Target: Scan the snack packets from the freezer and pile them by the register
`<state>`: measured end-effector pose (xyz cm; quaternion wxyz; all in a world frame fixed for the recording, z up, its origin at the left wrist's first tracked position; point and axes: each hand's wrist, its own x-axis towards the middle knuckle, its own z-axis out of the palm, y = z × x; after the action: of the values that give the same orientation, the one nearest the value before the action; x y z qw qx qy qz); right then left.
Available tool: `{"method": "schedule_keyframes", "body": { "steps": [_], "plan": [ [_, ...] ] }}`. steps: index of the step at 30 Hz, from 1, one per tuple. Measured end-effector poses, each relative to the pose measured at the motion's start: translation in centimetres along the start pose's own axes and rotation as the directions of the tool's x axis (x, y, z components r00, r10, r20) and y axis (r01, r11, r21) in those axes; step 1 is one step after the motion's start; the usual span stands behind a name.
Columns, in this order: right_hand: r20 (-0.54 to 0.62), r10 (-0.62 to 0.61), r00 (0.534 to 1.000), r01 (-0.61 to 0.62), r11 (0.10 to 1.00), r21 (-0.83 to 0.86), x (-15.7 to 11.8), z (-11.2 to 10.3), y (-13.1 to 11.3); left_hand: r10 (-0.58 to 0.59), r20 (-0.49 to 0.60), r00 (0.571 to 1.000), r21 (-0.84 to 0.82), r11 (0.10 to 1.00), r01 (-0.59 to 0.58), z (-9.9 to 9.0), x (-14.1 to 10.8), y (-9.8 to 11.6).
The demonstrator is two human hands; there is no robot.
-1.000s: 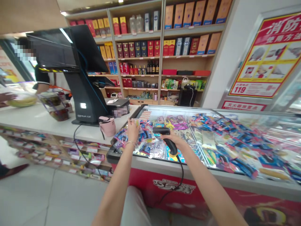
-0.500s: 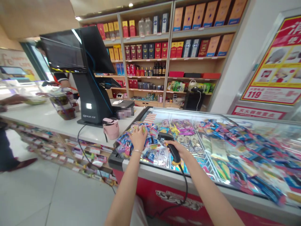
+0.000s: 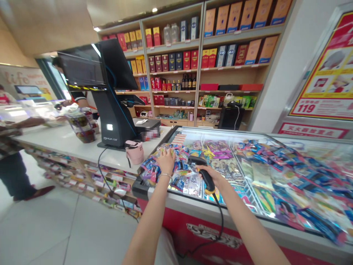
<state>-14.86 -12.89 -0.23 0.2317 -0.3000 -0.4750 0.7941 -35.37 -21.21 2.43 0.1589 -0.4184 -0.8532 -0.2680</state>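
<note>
My left hand (image 3: 166,162) lies spread over a heap of small shiny packets (image 3: 180,175) on the glass top of a freezer (image 3: 220,134). Its fingers are apart and rest on the packets. In my right hand (image 3: 211,176) is a black barcode scanner (image 3: 206,179) with yellow trim, its head turned left over the heap. A black cable hangs from the scanner's handle down the freezer's red front. Many more blue and pink packets (image 3: 300,176) lie on the right part of the glass.
Left of the freezer, a white counter (image 3: 116,160) holds a pink cup (image 3: 135,151), a black register (image 3: 117,117) and stacked food tubs (image 3: 82,129). Two people stand beyond the counter and at far left. Shelves of boxes (image 3: 171,60) line the back.
The whole view has shifted, so the counter, register and freezer appear a little further right. My left hand still rests on the packets and my right hand still holds the scanner.
</note>
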Motion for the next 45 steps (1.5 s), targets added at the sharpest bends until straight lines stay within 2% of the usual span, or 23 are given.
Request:
{"method": "schedule_keyframes", "body": {
  "steps": [5,10,13,15,20,24,26,29,33,35,39,42,45],
  "plan": [
    [-0.035,0.004,0.999,-0.002,0.999,0.035,-0.1,0.5,-0.4,0.010,0.021,1.000,-0.055,0.998,-0.008,-0.4,0.6,-0.4],
    [-0.105,-0.089,0.990,0.093,0.995,0.036,-1.9,1.0,-2.4,0.017,0.019,1.000,-0.091,0.996,-0.015,-2.2,1.2,-1.0],
    [-0.110,-0.142,0.984,0.149,0.987,0.060,-4.1,0.4,-4.3,0.007,-0.005,1.000,-0.105,0.994,-0.008,-3.5,1.4,-0.2],
    [-0.112,-0.178,0.978,0.186,0.980,0.073,-5.9,-0.4,-5.7,0.018,-0.029,0.999,-0.129,0.991,-0.021,-4.0,1.4,1.2],
    [-0.199,-0.304,0.931,0.322,0.944,0.064,-11.4,-4.3,-8.8,0.165,-0.016,0.986,-0.294,0.942,-0.162,-4.1,0.8,7.7],
    [-0.303,-0.380,0.874,0.406,0.913,0.026,-16.1,-8.5,-10.5,0.239,0.008,0.971,-0.400,0.890,-0.216,-3.1,-1.5,14.0],
    [-0.350,-0.393,0.850,0.423,0.906,0.011,-18.5,-10.8,-11.1,0.264,0.027,0.964,-0.439,0.870,-0.226,-2.4,-3.0,17.0],
    [-0.445,-0.402,0.801,0.438,0.899,-0.022,-21.6,-14.4,-11.4,0.358,0.055,0.932,-0.487,0.824,-0.288,-0.8,-5.2,21.2],
    [-0.551,-0.354,0.756,0.391,0.919,-0.054,-25.0,-19.0,-11.2,0.454,0.101,0.885,-0.529,0.778,-0.339,1.6,-7.5,26.4],
    [-0.597,-0.363,0.715,0.415,0.908,-0.056,-26.3,-21.1,-11.0,0.513,0.122,0.850,-0.555,0.745,-0.370,2.7,-8.4,28.8],
    [-0.636,-0.326,0.699,0.400,0.916,-0.030,-27.7,-24.9,-10.4,0.610,0.180,0.772,-0.591,0.694,-0.411,5.2,-10.1,33.2],
    [-0.645,-0.321,0.694,0.408,0.913,-0.015,-27.5,-27.4,-9.4,0.593,0.285,0.753,-0.571,0.736,-0.364,7.1,-10.8,36.0],
    [-0.668,-0.342,0.660,0.437,0.899,-0.029,-26.9,-29.0,-8.1,0.573,0.359,0.737,-0.547,0.769,-0.331,8.9,-11.3,38.3]
  ]
}}
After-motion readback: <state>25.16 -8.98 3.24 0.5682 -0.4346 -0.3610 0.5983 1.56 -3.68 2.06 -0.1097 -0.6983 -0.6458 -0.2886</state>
